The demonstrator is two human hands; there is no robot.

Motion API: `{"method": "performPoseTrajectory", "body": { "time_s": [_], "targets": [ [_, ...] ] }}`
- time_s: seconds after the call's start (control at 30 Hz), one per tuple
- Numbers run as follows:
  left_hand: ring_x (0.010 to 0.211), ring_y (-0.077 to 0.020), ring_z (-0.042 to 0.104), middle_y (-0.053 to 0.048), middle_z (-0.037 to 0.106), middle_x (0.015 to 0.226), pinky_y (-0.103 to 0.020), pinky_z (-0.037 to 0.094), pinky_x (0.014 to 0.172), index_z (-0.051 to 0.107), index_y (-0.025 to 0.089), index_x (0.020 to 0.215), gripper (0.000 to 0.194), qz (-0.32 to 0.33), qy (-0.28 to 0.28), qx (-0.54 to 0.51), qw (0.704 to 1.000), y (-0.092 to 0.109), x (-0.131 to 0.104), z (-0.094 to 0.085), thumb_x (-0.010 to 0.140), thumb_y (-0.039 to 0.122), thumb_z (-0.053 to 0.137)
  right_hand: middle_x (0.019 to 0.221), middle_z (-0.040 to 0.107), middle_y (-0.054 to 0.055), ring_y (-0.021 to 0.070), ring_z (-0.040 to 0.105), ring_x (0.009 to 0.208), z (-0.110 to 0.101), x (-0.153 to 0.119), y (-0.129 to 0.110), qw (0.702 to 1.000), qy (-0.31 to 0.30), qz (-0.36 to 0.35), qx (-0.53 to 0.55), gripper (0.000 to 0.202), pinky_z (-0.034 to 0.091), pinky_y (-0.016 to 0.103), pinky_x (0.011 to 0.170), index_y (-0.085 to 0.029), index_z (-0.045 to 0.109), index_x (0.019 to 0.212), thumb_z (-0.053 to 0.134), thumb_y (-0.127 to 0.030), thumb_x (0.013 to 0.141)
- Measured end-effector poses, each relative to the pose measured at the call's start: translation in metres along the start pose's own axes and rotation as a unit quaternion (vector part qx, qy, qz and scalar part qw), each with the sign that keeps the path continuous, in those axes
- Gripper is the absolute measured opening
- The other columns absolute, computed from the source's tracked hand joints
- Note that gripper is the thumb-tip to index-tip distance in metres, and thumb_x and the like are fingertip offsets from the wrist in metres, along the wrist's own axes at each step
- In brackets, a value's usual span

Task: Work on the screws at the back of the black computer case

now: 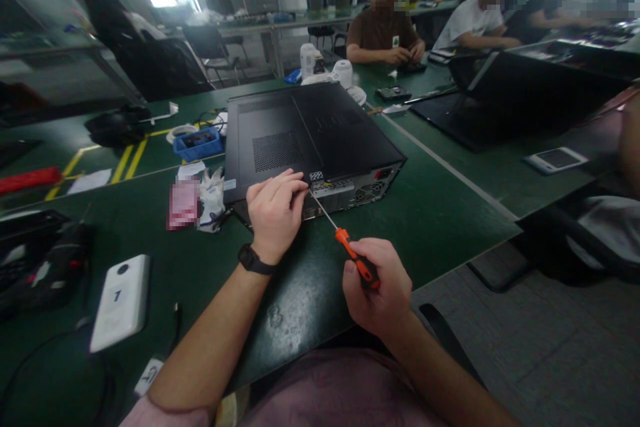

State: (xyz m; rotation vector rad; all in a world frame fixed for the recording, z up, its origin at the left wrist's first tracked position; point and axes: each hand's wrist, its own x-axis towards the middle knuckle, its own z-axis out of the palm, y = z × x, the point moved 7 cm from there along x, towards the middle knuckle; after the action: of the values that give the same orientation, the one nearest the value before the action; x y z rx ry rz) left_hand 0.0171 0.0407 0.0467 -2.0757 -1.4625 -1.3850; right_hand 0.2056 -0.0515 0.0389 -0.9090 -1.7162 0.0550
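A black computer case (pixel 345 133) lies flat on the green table, its metal rear panel facing me. My right hand (pixel 377 280) is wrapped round the orange and black handle of a screwdriver (pixel 356 257). The screwdriver's shaft points up and left, its tip at the rear top edge of the case beside my left fingers. My left hand (pixel 277 210) rests at that edge, fingers bent and pressed together near the tip; whatever they may pinch is too small to make out.
Left of the case are a blue tray (pixel 199 144), a white glove (pixel 213 197) and a white numbered device (pixel 121 300). A phone (pixel 556 160) and an open black panel (pixel 530 97) are at right. Several people sit beyond the table.
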Motion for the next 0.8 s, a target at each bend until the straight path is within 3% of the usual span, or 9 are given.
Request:
{"method": "performPoseTrajectory", "body": {
  "time_s": [0.8],
  "targets": [
    [0.117, -0.0244, 0.075, -0.003, 0.082, 0.115, -0.044, 0.045, 0.101, 0.071, 0.025, 0.098, 0.006, 0.005, 0.005, -0.001, 1.0, 0.0008, -0.0002, -0.0005, 0.097, 0.019, 0.068, 0.091, 0.075, 0.003, 0.0165, 0.073, 0.074, -0.0013, -0.003, 0.0053, 0.997, 0.005, 0.044, -0.056, 0.02, 0.062, 0.029, 0.066, -0.023, 0.06, 0.117, 0.059, -0.021, 0.097]
  ]
}}
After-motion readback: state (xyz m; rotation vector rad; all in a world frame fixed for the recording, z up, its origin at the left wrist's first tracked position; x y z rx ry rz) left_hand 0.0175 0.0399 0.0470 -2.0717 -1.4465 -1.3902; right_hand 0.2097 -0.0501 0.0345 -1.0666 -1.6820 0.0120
